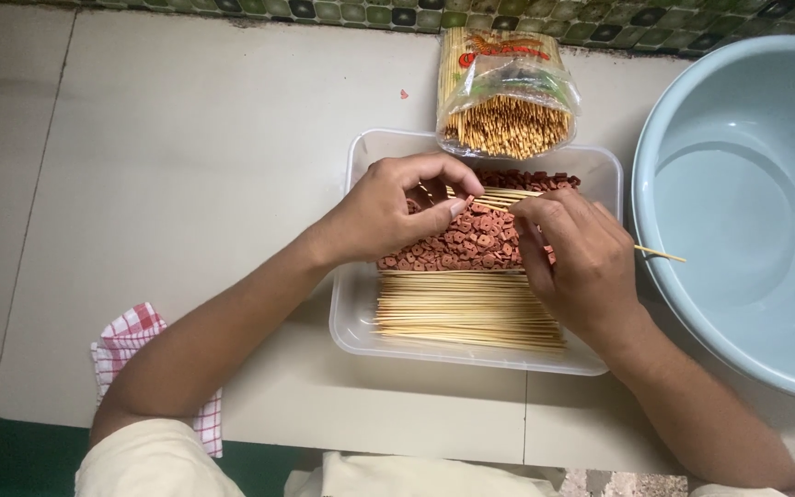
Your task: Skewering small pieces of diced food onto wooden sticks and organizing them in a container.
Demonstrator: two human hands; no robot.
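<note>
A clear plastic tray (361, 313) holds rows of bamboo skewers (462, 313) and a mass of small reddish-brown ring-shaped pieces (480, 244). My left hand (388, 212) hovers over the pieces with thumb and fingers pinched together at a small piece near the skewer tip. My right hand (577, 258) grips a single skewer (660, 252); its blunt end sticks out to the right over the tray edge, and its tip points toward my left fingers.
An opened bag of skewers (503, 92) lies at the tray's far edge. A large pale blue basin (738, 202) stands to the right. A red-and-white checked cloth (131, 345) lies at the lower left of the cream tabletop.
</note>
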